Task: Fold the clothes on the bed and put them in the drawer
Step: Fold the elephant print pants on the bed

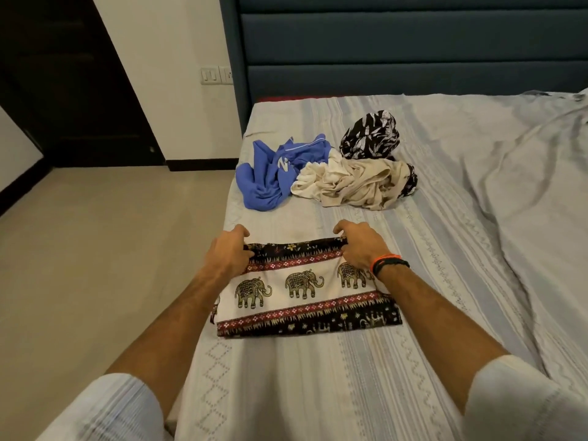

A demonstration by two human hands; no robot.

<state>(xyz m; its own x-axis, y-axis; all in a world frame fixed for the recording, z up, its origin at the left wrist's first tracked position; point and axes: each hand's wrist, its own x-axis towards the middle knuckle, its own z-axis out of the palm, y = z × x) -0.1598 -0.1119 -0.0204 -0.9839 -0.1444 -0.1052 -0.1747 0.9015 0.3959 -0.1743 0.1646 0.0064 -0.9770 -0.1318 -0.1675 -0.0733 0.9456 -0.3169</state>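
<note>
So at the bottom of the frame you've got two white sleeves, bare forearms running up toward the middle. Everything sits on the bed [413,361], which has a pale grey striped sheet, a bit rumpled over on the right side.

Dead center is the elephant cloth [302,291], already folded into a flat rectangle, cream band with elephants in the middle, dark patterned borders top and bottom. Nothing's blocking it apart from the hands themselves.

Left hand [227,253] is curled around the far left corner of the cloth, fingers tucked over the edge, gripping it. Right hand [358,245] does the same at the far right corner, pinching the dark border; that wrist has an orange band and a black one [389,264].

Further up, well apart from the folded piece, is the unfolded heap: blue shirt [270,176] on the left, beige garment [353,183] just beside it and touching, and a black-and-white print piece [370,135] bunched behind.

Top of frame: dark blue padded headboard [397,43]. Upper left has a white wall with a switch plate [215,75], a dark door [63,74], and beige floor [95,233] below.
</note>
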